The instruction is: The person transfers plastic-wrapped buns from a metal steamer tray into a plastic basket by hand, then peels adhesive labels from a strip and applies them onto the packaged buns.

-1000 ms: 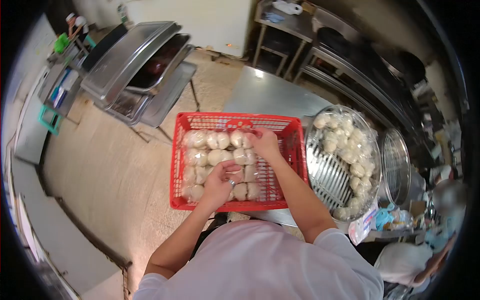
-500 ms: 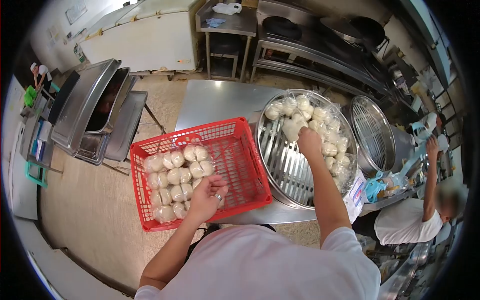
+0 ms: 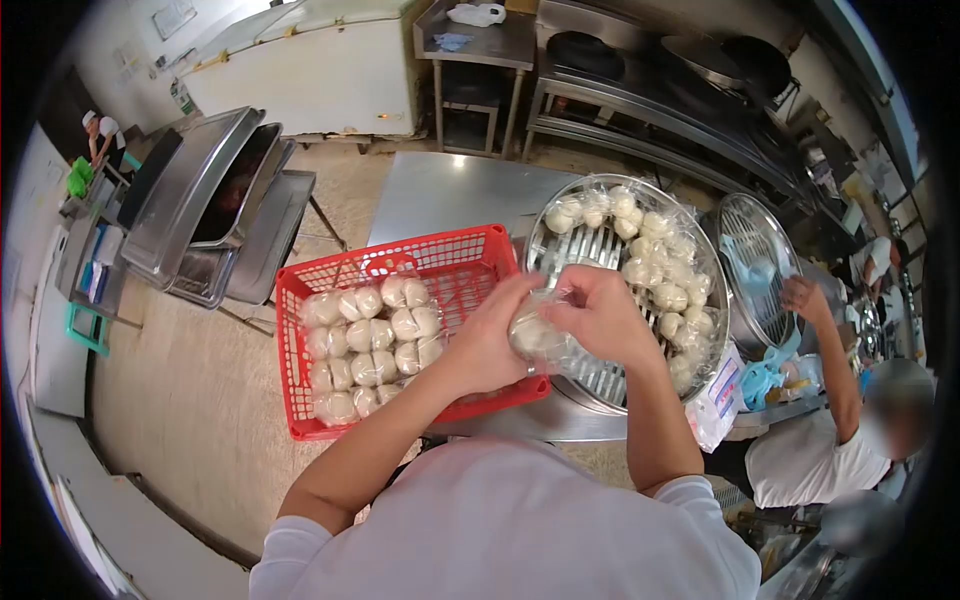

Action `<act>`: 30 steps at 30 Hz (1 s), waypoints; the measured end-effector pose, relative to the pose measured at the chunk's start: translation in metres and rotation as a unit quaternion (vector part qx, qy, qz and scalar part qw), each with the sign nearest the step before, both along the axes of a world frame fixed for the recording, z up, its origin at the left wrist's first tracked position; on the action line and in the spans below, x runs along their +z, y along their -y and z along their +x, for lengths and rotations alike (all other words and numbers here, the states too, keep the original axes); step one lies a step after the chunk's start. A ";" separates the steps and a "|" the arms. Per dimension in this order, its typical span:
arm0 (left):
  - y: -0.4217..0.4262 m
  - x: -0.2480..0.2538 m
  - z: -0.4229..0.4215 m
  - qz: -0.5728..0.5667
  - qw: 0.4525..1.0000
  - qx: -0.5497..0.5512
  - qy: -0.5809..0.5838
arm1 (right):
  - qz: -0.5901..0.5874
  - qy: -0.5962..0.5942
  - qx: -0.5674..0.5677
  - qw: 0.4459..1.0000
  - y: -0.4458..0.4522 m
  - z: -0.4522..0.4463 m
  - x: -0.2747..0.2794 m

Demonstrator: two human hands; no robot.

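Between my two hands is a clear plastic bag of white buns (image 3: 537, 332), held over the gap between the red crate and the steamer. My left hand (image 3: 492, 338) is wrapped round its left side, with a ring on one finger. The fingers of my right hand (image 3: 603, 312) are closed on the plastic at the bag's right side. Rows of bagged buns (image 3: 372, 335) fill the left part of the red plastic crate (image 3: 287, 365). More bagged buns (image 3: 668, 262) lie along the far and right sides of the round metal steamer tray (image 3: 588, 250).
Crate and steamer stand on a steel table (image 3: 425, 195). A second steamer tray (image 3: 758, 265) is on the right, where a co-worker's hand (image 3: 806, 299) holds blue plastic. Metal trays (image 3: 195, 195) are stacked at left. A white chest freezer (image 3: 320, 80) and woks (image 3: 585, 55) stand behind.
My right hand has come back from the steamer towards me with a bag of buns. My left hand has moved right from over the crate and taken hold of the bag.
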State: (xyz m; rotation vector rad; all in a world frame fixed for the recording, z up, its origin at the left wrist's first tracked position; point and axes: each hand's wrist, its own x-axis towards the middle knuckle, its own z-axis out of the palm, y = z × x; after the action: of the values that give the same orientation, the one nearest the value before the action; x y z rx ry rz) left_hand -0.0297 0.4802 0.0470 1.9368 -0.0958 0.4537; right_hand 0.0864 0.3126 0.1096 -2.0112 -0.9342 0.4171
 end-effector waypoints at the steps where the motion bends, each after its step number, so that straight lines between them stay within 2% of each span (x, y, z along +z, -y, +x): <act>1: -0.003 -0.004 -0.001 -0.044 0.998 -0.046 -0.025 | 0.042 -0.078 0.004 0.996 -0.005 -0.003 0.004; 4: -0.015 -0.022 -0.012 -0.197 0.970 -0.001 -0.140 | 0.188 -0.276 0.019 0.942 -0.018 -0.001 0.020; 6: -0.021 -0.032 -0.018 -0.312 0.935 0.051 -0.163 | 0.204 -0.177 0.051 0.962 -0.024 -0.001 -0.001; 9: -0.029 -0.028 -0.041 -0.348 0.921 0.024 -0.173 | 0.107 -0.076 0.077 0.988 -0.050 -0.025 -0.035; 10: -0.030 -0.024 -0.048 -0.226 0.974 -0.024 -0.024 | 0.056 -0.098 0.075 0.991 -0.060 -0.030 -0.047; 11: -0.031 -0.025 -0.052 -0.221 0.973 -0.010 -0.061 | 0.005 -0.120 0.073 0.990 -0.069 -0.037 -0.054; 12: -0.031 -0.027 -0.057 -0.217 0.971 0.004 -0.099 | 0.016 -0.134 0.050 0.990 -0.080 -0.043 -0.050; 14: -0.039 -0.045 -0.059 -0.188 0.971 0.064 -0.133 | 0.109 -0.214 0.020 0.971 -0.094 -0.056 -0.057; 15: -0.046 -0.047 -0.059 -0.262 0.950 0.069 -0.154 | 0.156 -0.252 0.003 0.955 -0.099 -0.060 -0.059; 16: -0.053 -0.050 -0.059 -0.335 0.923 0.073 -0.174 | 0.140 -0.247 0.016 0.959 -0.101 -0.063 -0.060; 17: -0.060 -0.053 -0.059 -0.405 0.890 0.075 -0.192 | 0.174 -0.272 0.004 0.946 -0.104 -0.067 -0.060; 18: -0.068 -0.048 -0.060 -0.435 0.875 0.050 -0.206 | 0.207 -0.297 -0.009 0.932 -0.109 -0.074 -0.062; 20: -0.061 -0.037 -0.073 -0.326 0.935 0.033 -0.134 | 0.246 -0.300 -0.074 0.918 -0.123 -0.077 -0.073; 22: -0.052 -0.027 -0.082 -0.202 0.972 0.059 -0.107 | 0.219 -0.398 -0.136 0.880 -0.132 -0.065 -0.078; 24: -0.049 -0.041 -0.080 -0.183 0.973 0.118 -0.077 | 0.219 -0.494 -0.166 0.825 -0.138 -0.062 -0.072; 25: -0.049 -0.047 -0.079 -0.172 0.972 0.146 -0.061 | 0.219 -0.508 -0.160 0.817 -0.140 -0.063 -0.069; 27: -0.053 -0.052 -0.078 -0.262 0.950 0.148 -0.078 | 0.219 -0.534 -0.149 0.803 -0.140 -0.064 -0.065; 28: -0.056 -0.051 -0.078 -0.306 0.936 0.148 -0.087 | 0.221 -0.525 -0.115 0.814 -0.138 -0.063 -0.068; 30: -0.063 -0.055 -0.081 -0.290 0.938 0.166 -0.092 | 0.223 -0.507 -0.046 0.831 -0.132 -0.060 -0.077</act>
State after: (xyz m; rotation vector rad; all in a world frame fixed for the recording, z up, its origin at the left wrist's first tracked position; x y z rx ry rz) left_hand -0.1105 0.5428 -0.0077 1.3972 0.4491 0.4567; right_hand 0.0269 0.4443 0.0328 -1.1133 -0.2068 0.9766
